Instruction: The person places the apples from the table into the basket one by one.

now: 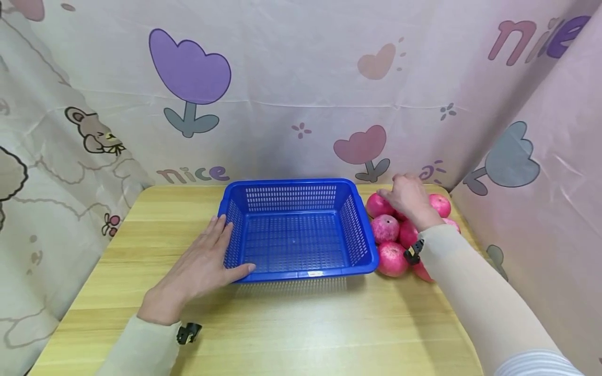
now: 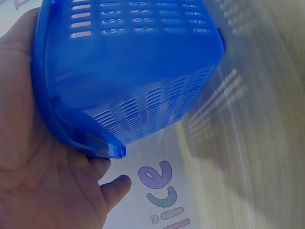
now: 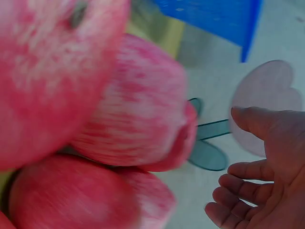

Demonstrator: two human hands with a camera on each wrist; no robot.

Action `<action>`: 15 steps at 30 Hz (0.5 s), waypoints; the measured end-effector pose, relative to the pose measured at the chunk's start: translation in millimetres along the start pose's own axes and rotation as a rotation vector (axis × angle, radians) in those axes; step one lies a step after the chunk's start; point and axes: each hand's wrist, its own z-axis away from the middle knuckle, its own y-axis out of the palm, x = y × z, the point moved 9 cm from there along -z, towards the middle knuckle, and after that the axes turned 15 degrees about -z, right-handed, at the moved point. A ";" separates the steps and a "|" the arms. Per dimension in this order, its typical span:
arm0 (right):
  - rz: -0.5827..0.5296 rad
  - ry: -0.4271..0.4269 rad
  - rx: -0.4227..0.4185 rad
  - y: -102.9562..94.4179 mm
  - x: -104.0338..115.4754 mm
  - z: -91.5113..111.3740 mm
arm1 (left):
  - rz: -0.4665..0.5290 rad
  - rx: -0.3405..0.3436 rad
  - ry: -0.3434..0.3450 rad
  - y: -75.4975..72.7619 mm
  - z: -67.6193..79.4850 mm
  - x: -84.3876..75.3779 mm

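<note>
Blue plastic basket (image 1: 291, 182): upright, its slatted walls and grid floor showing.
Left hand (image 1: 199, 261): at the basket's left end, fingers spread along the left rim, thumb on the front rim near the corner; grip relaxed, touching rather than clenched.
Right hand (image 1: 410, 197): to the right of the basket, over the rear of the fruit; grip released, fingers loosely bent and holding nothing.
Pink-red apples (image 1: 393, 259): clustered just beside the basket's right wall, partly hidden by the right hand and sleeve (image 1: 470, 287).
Wooden surface (image 1: 291, 334): under the basket.
Printed curtain (image 1: 282, 52): behind the basket, with tulips.
</note>
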 end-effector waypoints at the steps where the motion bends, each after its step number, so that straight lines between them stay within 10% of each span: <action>1: 0.009 0.008 0.008 4.1 -2.9 -2.1 | 0.001 0.001 0.000 0.1 -0.2 -0.2; 15: 0.058 0.166 0.188 38.2 -21.1 -10.5 | 0.007 0.006 -0.002 -0.5 -1.0 -0.3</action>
